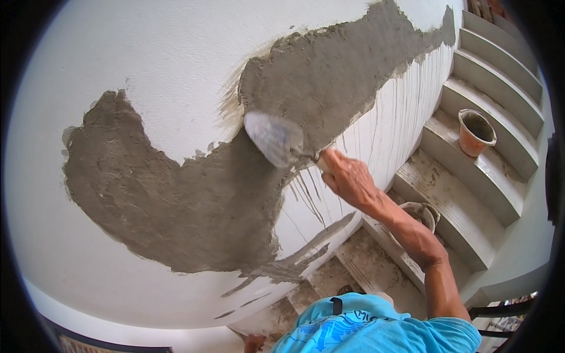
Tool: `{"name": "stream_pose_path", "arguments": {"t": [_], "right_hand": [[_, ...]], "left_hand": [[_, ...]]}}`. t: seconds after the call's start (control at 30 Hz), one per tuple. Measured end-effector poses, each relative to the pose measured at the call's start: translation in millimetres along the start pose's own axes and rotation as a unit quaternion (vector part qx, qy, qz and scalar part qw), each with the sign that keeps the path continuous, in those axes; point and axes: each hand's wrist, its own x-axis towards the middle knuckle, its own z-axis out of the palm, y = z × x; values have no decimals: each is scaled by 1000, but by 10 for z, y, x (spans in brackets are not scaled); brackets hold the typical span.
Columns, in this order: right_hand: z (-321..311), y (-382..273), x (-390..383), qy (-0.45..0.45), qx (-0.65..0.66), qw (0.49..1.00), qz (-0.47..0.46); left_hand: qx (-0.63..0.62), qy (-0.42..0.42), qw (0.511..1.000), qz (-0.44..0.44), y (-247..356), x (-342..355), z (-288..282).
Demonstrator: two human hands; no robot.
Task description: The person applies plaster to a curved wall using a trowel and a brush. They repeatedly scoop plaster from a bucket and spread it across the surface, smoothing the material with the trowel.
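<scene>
- Where the wall (147, 65) curves beside us, grey mortar (176, 206) covers a rough band; we judge smoothing it to be the step in hand.
- Over the band's middle we have the trowel (273, 139), blurred; the next move likely calls for a flat, even stroke.
- Our right hand (351, 178) grasps it; our left hand's (254, 342) state, at the lower edge, we cannot tell.

White-painted wall (170, 76) spans left and centre, bowed by the lens; grey streaks mark its lower part near the stairs. Concrete-looking staircase (453, 188) at right, treads stained grey-brown. Pale side wall (532, 235) along its outer edge. Black railing bars (500, 310), lower right. Dark-edged strip (118, 347), lower left: possibly a mat, unclear. Light bright, diffuse.
</scene>
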Motion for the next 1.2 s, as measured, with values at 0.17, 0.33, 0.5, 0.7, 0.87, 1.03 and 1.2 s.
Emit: {"name": "stream_pose_path", "arguments": {"t": [0.17, 0.33, 0.5, 0.7, 0.87, 1.03, 1.2], "right_hand": [[-148, 145, 155, 89, -7, 995, 34], [-205, 188, 453, 145, -59, 987, 35], [200, -39, -109, -17, -28, 999, 15], [215, 217, -586, 38, 67, 987, 140], [278, 604, -432, 122, 11, 981, 150], [614, 511, -622, 60, -20, 993, 101], [552, 312, -845, 11, 18, 996, 92]], "left_hand": [[6, -6, 1000, 7, -22, 53, 17], [8, -7, 1000, 7, -168, -1, -7], [15, -16, 1000, -20, -207, -28, -11], [-22, -173, 893, 414, -570, 159, -207], [125, -26, 943, 308, -214, -240, -144], [114, -13, 925, 361, -299, -241, -205], [47, -50, 922, 380, -225, -332, -224]]}}
